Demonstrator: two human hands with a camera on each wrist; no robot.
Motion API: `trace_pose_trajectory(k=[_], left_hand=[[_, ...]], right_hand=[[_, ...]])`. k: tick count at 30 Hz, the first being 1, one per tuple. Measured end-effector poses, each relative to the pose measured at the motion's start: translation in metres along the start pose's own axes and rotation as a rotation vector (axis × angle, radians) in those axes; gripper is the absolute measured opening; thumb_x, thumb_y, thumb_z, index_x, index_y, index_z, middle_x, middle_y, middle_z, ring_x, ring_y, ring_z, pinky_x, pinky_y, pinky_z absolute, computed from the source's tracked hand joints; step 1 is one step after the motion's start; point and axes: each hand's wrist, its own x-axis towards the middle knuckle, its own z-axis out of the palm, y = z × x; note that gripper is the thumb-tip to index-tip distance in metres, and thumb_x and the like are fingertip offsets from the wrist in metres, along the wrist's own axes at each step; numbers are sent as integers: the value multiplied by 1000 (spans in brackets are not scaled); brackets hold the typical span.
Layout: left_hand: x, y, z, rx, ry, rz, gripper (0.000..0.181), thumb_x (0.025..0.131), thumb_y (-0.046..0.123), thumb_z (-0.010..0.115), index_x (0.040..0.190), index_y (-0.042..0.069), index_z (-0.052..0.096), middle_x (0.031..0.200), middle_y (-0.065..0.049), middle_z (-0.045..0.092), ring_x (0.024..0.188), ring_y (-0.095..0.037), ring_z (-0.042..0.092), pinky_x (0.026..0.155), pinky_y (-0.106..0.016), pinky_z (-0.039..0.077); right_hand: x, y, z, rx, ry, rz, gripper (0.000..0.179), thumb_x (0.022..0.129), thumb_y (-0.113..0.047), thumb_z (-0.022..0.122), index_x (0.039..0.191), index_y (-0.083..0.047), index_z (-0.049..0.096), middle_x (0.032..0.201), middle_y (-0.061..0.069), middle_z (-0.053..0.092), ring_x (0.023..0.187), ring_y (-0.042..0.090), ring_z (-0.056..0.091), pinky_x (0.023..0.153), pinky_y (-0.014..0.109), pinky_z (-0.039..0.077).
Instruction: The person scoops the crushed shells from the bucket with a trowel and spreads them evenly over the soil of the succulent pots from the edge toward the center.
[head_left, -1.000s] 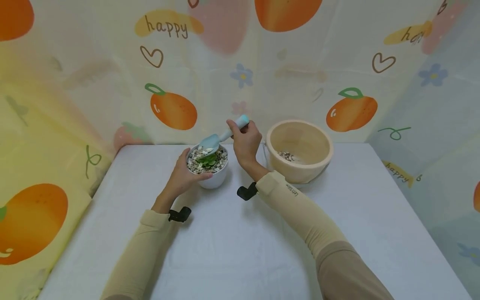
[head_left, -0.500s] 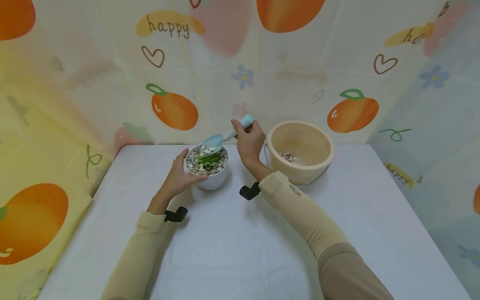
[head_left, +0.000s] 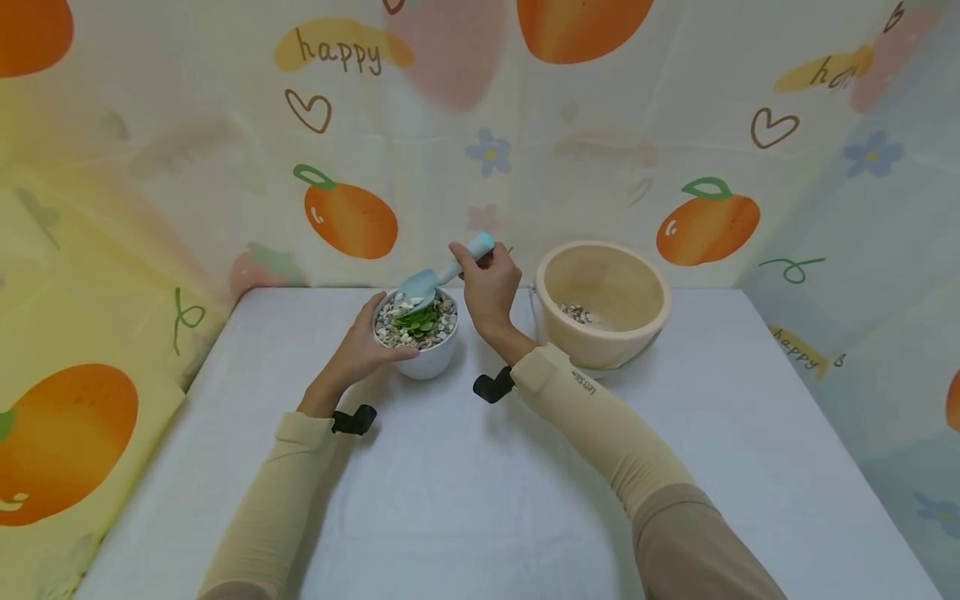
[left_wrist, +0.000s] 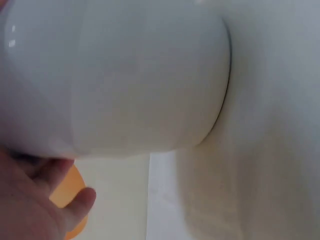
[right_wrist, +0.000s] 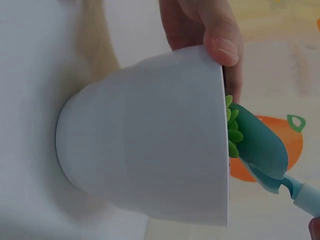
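My left hand (head_left: 360,343) holds a white flowerpot (head_left: 429,363) by its upper side, thumb in front and fingers around the far left. Inside the pot, a green succulent (head_left: 422,323) sits among white and grey pebbles (head_left: 392,335). My right hand (head_left: 492,292) grips the handle of a light blue garden trowel (head_left: 417,287), which slants down to the left with its blade over the plant. White pebbles lie at the blade's tip. In the right wrist view, the trowel (right_wrist: 262,145) overlaps the leaves (right_wrist: 234,135) at the rim, and my left thumb presses the pot's edge.
A cream bucket (head_left: 600,346) stands just right of my right hand, with a small heap of pebbles (head_left: 576,312) at its bottom. White cloth covers the table (head_left: 480,483). A fruit-patterned curtain (head_left: 570,192) hangs right behind the table's back edge.
The trowel and my right hand shift slightly right, then back left and a little down over the pot. My left hand stays on the pot with only small movement.
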Motion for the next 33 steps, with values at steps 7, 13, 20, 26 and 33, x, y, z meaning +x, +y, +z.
trace_pose_trajectory(k=[7, 13, 20, 26, 33], left_hand=[[-10, 7, 14, 27, 114, -10, 122, 70, 46, 85, 157, 9, 7, 160, -19, 19, 146, -37, 22, 115, -62, 24], [-15, 15, 18, 70, 132, -40, 125, 70, 52, 83, 157, 8, 5, 158, -21, 19, 145, -39, 23, 114, -63, 26], [-12, 12, 7, 133, 70, -5, 121, 73, 47, 83, 157, 7, 5, 158, -24, 18, 145, -41, 21, 114, -64, 25], [-6, 10, 3, 112, 25, -1, 125, 70, 49, 84, 157, 8, 4, 161, -22, 13, 148, -40, 17, 116, -63, 21], [-5, 9, 4, 105, 29, 2, 124, 71, 49, 84, 157, 9, 4, 160, -22, 14, 147, -40, 19, 115, -63, 22]], right_hand=[[4, -2, -4, -39, 15, -26, 30, 86, -29, 75, 86, -2, 62, 73, 17, 67, 68, 30, 69, 62, 24, 56], [8, -4, -9, -59, 42, -70, 32, 85, -30, 76, 86, -2, 63, 71, 17, 68, 64, 25, 67, 58, 22, 51], [5, -5, -10, -88, 6, -133, 30, 86, -30, 75, 90, -2, 64, 74, 15, 69, 65, 20, 65, 57, 20, 46], [1, -5, -9, -103, -20, -167, 32, 86, -30, 75, 89, -1, 63, 76, 15, 70, 66, 21, 66, 58, 20, 46], [5, -4, -12, -119, 17, -173, 31, 85, -30, 76, 88, -1, 63, 75, 14, 70, 66, 21, 65, 57, 19, 45]])
